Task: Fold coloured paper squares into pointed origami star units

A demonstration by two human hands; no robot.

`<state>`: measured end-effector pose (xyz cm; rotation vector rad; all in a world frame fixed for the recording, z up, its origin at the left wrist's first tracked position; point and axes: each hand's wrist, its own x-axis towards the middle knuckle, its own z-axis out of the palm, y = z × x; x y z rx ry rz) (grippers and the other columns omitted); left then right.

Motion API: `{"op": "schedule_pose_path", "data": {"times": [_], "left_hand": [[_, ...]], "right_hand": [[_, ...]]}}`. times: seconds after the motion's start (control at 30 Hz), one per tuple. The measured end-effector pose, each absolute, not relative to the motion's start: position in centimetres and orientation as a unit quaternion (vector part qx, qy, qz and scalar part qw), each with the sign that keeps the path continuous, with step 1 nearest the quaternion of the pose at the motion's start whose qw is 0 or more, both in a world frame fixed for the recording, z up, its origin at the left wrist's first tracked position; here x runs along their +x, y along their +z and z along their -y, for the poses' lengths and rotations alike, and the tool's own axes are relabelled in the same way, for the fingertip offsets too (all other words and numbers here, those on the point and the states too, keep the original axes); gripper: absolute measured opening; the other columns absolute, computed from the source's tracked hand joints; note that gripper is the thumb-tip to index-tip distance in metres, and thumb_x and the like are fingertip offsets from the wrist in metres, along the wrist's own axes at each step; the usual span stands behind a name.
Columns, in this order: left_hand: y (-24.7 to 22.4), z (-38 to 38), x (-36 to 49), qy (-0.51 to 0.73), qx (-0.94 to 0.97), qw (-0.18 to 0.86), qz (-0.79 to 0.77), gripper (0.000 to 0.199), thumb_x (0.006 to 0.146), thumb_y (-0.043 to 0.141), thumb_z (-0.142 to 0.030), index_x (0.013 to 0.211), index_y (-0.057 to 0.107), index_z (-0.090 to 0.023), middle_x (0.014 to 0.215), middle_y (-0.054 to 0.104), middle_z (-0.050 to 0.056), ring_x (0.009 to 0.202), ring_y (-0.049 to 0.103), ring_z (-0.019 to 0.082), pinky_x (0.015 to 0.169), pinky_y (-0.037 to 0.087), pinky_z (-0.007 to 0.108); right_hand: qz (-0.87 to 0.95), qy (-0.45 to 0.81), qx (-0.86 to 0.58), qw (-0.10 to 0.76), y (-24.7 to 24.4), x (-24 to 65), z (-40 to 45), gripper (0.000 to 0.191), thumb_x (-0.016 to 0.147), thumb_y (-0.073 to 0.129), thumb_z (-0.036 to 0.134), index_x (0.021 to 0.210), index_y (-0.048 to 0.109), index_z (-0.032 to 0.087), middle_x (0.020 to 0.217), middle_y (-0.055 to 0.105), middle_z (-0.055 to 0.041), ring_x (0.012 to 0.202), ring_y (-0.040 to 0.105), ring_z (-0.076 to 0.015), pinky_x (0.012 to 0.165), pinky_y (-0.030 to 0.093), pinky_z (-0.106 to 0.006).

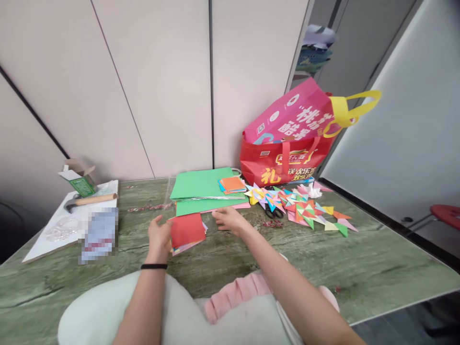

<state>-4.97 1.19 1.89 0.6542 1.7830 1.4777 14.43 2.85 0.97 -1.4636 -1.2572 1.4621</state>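
The red-topped stack of paper squares (188,231) lies on the green table (377,268) in front of the person, its lower sheets mostly hidden; the left hand (160,237) is at its left edge, though whether it pinches the paper or merely rests there I cannot tell. The right hand (230,220), loosely spread around nothing visible, is just beyond the stack's right side, near green sheets (201,183) at the back. Farther right, folded paper pieces (305,211) partly cover black-handled scissors (275,213), while at left a pixelated item (100,235) is unreadable.
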Motion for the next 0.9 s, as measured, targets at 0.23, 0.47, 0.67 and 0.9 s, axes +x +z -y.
{"op": "schedule_pose_path", "data": {"times": [0.23, 0.47, 0.67, 0.9], "left_hand": [[2.7, -0.5, -4.2, 0.553, 0.241, 0.389, -0.696, 0.062, 0.061, 0.056, -0.010, 0.121, 0.045, -0.013, 0.054, 0.050, -0.004, 0.042, 0.047, 0.009, 0.042, 0.036, 0.020], [2.6, -0.6, -4.5, 0.558, 0.215, 0.389, -0.701, 0.060, 0.060, 0.056, -0.010, 0.119, 0.044, -0.016, 0.052, 0.050, -0.006, 0.037, 0.043, 0.007, 0.041, 0.035, 0.019], [1.9, -1.0, -4.7, 0.566, 0.218, 0.387, -0.694, 0.054, 0.061, 0.054, -0.007, 0.115, 0.046, -0.008, 0.044, 0.046, -0.007, 0.032, 0.042, 0.007, 0.037, 0.032, 0.017], [0.6, -1.5, -4.7, 0.590, 0.298, 0.294, -0.690, 0.040, 0.058, 0.060, -0.010, 0.098, 0.056, -0.010, 0.052, 0.056, -0.002, 0.044, 0.055, 0.013, 0.048, 0.046, 0.025]], "right_hand": [[0.449, 0.628, -0.526, 0.358, 0.2, 13.8, -3.3, 0.017, 0.074, 0.060, 0.028, 0.069, 0.052, 0.014, 0.061, 0.057, -0.0012, 0.062, 0.060, -0.0111, 0.060, 0.048, -0.023], [0.446, 0.668, -0.489, 0.341, -0.2, 12.6, -2.8, 0.013, 0.070, 0.062, 0.023, 0.066, 0.056, 0.012, 0.059, 0.060, -0.0018, 0.057, 0.059, -0.0097, 0.060, 0.049, -0.023], [0.448, 0.663, -0.493, 0.342, -0.3, 12.5, -2.6, 0.006, 0.072, 0.059, 0.017, 0.069, 0.057, 0.013, 0.059, 0.059, -0.0002, 0.053, 0.055, -0.0076, 0.056, 0.049, -0.022], [0.460, 0.659, -0.489, 0.339, -0.3, 12.5, -2.5, 0.006, 0.070, 0.061, 0.018, 0.069, 0.059, 0.012, 0.059, 0.059, -0.0009, 0.055, 0.056, -0.0083, 0.056, 0.049, -0.022]]}}
